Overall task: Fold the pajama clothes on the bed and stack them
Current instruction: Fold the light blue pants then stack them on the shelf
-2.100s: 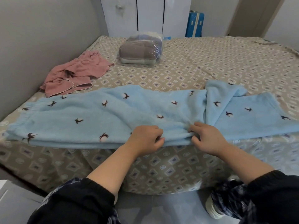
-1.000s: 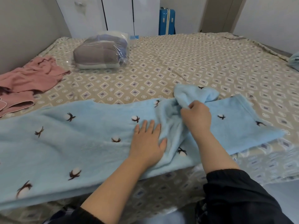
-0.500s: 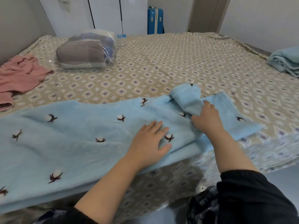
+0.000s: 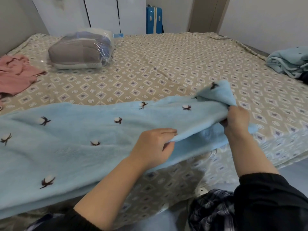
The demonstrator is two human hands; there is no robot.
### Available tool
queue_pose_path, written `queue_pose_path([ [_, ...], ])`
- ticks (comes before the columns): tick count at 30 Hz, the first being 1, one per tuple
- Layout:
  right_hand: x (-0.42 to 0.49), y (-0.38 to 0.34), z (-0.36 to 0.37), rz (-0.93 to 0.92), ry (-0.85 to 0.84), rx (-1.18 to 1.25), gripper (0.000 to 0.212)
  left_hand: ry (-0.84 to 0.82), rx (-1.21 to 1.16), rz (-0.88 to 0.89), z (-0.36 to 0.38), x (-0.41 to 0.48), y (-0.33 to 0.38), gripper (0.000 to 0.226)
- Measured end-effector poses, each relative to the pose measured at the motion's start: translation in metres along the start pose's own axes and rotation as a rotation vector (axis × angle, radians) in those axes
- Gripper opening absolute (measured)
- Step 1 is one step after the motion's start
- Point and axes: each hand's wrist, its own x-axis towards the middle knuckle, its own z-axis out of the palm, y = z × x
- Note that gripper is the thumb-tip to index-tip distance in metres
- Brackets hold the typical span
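Light blue fleece pajama pants (image 4: 71, 135) with small cotton-flower prints lie stretched along the near edge of the bed (image 4: 166, 64). My left hand (image 4: 155, 145) pinches the near edge of the upper layer and holds it off the layer below. My right hand (image 4: 236, 120) grips the bunched right end of the pants, lifted above the bed with a corner sticking up. A pink pajama garment (image 4: 15, 74) lies crumpled at the far left. A folded light blue garment (image 4: 290, 62) sits at the bed's right edge.
A clear plastic bag of folded grey and white bedding (image 4: 81, 49) rests at the back left of the bed. Behind the bed stand white wardrobe doors (image 4: 103, 14) and a blue suitcase (image 4: 154, 20). The bed's middle shows bare patterned sheet.
My left hand went from pressing flat on the pants to pinching their near edge. My right hand gathered the right end and raised it off the bed.
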Motion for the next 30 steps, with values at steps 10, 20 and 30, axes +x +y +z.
queue_pose_path([
  [10,0.019,0.018,-0.022,0.073,0.029,-0.241,0.022,-0.234,-0.075,-0.120,0.017,0.000,0.002,0.037],
  [20,0.028,0.014,-0.055,-0.023,0.228,-0.155,0.043,-0.436,0.317,-0.278,0.031,0.009,-0.005,0.054],
  [30,0.023,0.020,-0.042,-0.268,0.097,-1.174,0.091,-0.439,0.355,-0.441,0.052,0.021,-0.011,0.067],
])
